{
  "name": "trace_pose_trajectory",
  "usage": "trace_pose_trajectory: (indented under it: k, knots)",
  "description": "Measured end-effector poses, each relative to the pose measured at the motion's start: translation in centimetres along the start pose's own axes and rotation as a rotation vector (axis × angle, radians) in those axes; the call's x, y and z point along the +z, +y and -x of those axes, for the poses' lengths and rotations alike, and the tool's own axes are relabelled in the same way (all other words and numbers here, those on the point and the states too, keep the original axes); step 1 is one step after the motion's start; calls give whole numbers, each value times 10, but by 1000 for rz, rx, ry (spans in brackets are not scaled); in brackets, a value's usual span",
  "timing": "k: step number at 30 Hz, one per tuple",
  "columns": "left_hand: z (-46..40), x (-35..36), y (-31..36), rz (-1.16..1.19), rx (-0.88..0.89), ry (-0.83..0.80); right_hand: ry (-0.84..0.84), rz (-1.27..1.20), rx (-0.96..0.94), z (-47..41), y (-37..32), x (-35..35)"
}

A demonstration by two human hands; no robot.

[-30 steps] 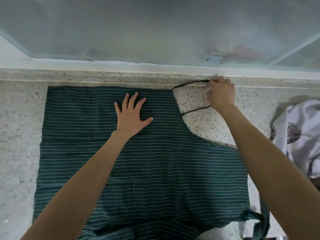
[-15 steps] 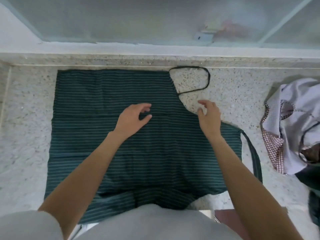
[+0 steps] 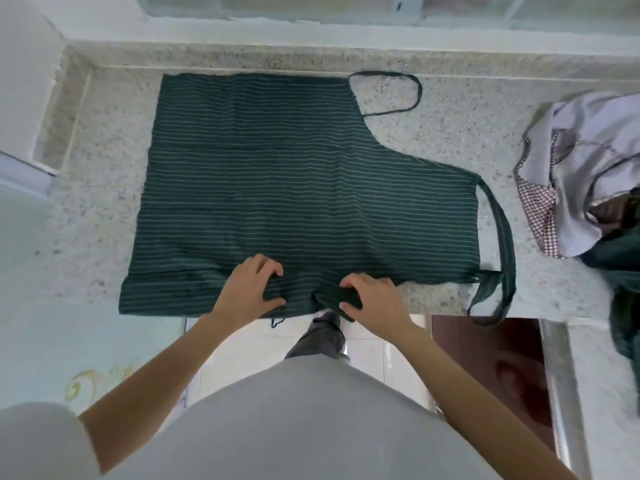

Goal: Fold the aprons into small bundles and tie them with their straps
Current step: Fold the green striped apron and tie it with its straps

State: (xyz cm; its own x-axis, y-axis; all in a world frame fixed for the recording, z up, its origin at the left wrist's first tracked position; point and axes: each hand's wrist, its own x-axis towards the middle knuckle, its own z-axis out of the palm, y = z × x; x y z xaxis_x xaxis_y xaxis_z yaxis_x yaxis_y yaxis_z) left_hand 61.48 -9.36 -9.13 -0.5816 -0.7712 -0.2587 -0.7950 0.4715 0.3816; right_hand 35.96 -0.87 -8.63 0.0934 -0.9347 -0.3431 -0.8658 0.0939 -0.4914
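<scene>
A dark green apron [image 3: 284,174] with thin pale stripes lies flat on the speckled stone counter [image 3: 450,133]. Its neck loop [image 3: 391,93] rests at the far right of the bib. A waist strap [image 3: 498,244] curls off the right side and hangs over the counter's front edge. My left hand [image 3: 251,287] presses on the near hem with fingers curled into the cloth. My right hand [image 3: 372,299] grips a bunched piece of the dark fabric at the near edge.
A heap of other aprons [image 3: 585,174], pale lilac with a checked trim and some dark cloth, lies at the right. A window sill [image 3: 311,32] runs along the back. Below the counter edge show floor tiles [image 3: 367,351] and a dark cabinet door [image 3: 491,368].
Both hands came back from the far part of the apron to its near edge. The right hand let go of the neck loop and now grips bunched fabric. The view tilted down.
</scene>
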Motion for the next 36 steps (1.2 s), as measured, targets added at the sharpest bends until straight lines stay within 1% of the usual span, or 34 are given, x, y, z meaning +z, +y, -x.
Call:
trace_pose_trajectory:
  k: [2,4,6,7,9,11,13,15,17,21,23,25,27,29,33,36]
  knots:
    - [8,8,3,-45,-5,133,62,129,-79,7,2,12]
    - [25,16,12,-31,24,223,81,238,-101,16,0,23]
    - [38,23,20,10,-30,218,105,331,-79,19,-4,30]
    - [44,27,25,1,-82,173,124,359,-64,18,-6,33]
    - [55,39,27,-81,-137,72,235,288,-38,17,-9,36]
    - [58,43,26,-126,-193,19,368,92,40,15,-12,29]
    - [61,44,25,-149,-225,31,386,-99,133,15,-17,21]
    - [61,42,23,-158,-248,76,365,-204,225,12,-18,10]
    - [60,38,17,-125,-285,128,384,-192,258,8,-14,1]
    - [49,21,3,-83,-303,177,428,4,258,-2,-3,-9]
    - [44,13,0,-104,-291,222,435,5,290,-6,-2,-10]
    - [36,7,-3,-86,-319,269,458,-66,299,-13,-5,-7]
    - [28,4,-2,-50,-365,287,494,-133,247,-15,-13,-4]
    - [17,1,-4,-48,-402,279,517,-113,125,-17,-19,2]
    - [-2,0,-10,-8,-388,315,510,144,-74,-21,-24,12]
    - [-5,2,-10,64,-358,309,383,298,-142,-30,-25,13]
